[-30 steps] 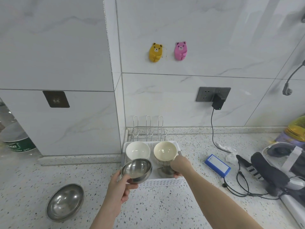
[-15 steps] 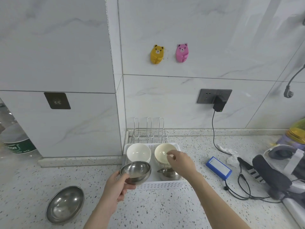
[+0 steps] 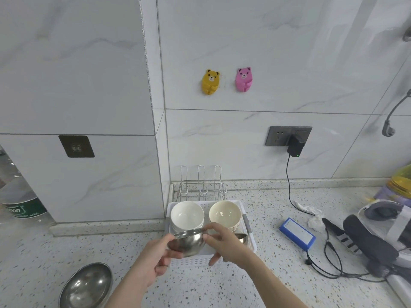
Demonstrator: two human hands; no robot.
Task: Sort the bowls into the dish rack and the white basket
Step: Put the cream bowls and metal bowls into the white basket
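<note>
Both hands grip small steel bowl [image 3: 188, 242]: left hand [image 3: 153, 261] at 9 o'clock, right hand [image 3: 224, 243] pinching rim at 3. Lower level into white basket [image 3: 250, 230], clear of ceramic bowls [image 3: 187, 215].

Two bowls [image 3: 186, 215] sit in the basket [image 3: 249, 225] before the rack [image 3: 201, 185]; another bowl [image 3: 86, 285] lies left on the surface [image 3: 266, 285].
</note>
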